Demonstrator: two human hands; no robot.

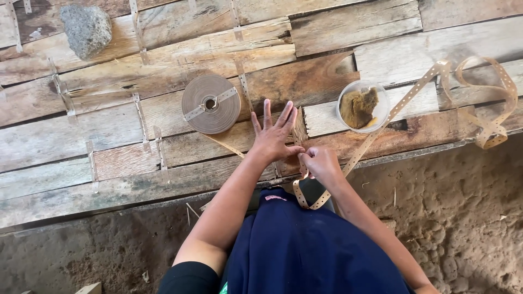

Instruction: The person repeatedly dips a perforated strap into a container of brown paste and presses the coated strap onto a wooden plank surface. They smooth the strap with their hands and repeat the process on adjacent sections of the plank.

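The perforated strip (376, 133) is a long, thin, tan band punched with a row of small holes. It runs from the right hand (320, 163) up and to the right across the table (109, 136), passes beside a clear round dish (363, 106), then curls into loose loops (490, 103) near the right edge of the planks. Below the hands it sags in a short bend (308, 198) over the person's dark blue lap (305, 245). Judging by how freely it loops and droops, it is light and limp along its length — it will probably twist or flop if held far from the working point, so a pinch close to where it is being folded or fed seems the sound place to take it. It looks flat and papery rather than slippery, and likely to crease or tear at the holes if pulled hard.

The right hand is closed around the strip, fingers curled and pinching it. The left hand (272, 136) lies with fingers spread wide, its palm pressing down on the wood just beside the right — the thumb nearly touches the right knuckles.

Left of the hands lies a flat wound roll (211, 103) of similar tan band. The dish holds a brownish lump (358, 106). A grey stone (86, 28) sits at the far left corner, well apart. Short strip offcuts (143, 125) lie on the planks; bare earth (463, 218) lies below.
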